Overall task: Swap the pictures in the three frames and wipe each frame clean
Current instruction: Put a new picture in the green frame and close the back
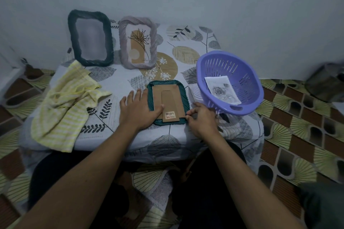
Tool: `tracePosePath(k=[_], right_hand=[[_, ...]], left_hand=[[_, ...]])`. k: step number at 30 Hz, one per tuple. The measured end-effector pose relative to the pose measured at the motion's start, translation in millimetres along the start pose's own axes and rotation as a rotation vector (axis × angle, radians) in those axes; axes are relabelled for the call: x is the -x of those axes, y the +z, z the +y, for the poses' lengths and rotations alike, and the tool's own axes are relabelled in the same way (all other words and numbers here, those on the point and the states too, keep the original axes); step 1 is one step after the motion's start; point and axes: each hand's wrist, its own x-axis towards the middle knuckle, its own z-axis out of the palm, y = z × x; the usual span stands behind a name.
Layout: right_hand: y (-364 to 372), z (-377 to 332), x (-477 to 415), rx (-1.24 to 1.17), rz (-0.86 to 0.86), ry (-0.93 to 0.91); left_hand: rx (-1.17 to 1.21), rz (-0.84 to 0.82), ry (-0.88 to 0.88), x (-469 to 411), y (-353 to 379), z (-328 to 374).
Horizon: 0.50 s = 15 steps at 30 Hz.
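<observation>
Three frames on our table (119, 80): two stand at upper left, and the teal frame (184, 90) lies face down mid-picture. Our left grip (137, 108) rests flat, fingers (138, 92) straight, on its left edge; our right grip (202, 117) pinches its lower right corner.

Upper left: a dark green frame (90, 38), beside a greyish-lilac frame (124, 46) showing a black line flower (140, 40) on tan. Centre: a teal frame (150, 98), brown cardboard back (167, 96). Left: a yellow-and-white striped cloth (65, 102). Right: a purple basket (243, 72) with a grey rose print (221, 90).
</observation>
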Motion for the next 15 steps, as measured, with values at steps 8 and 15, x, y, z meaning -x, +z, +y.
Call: tracePosePath(k=[8, 15], right_hand=[[-4.7, -4.8, 9.3, 0.185, 0.078, -0.069], [0.5, -9.2, 8.3, 0.247, 0.118, -0.054]], left_hand=[[0.008, 0.002, -0.001, 0.4, 0.0, -0.8], [0.009, -0.002, -0.004, 0.7, -0.6, -0.6]])
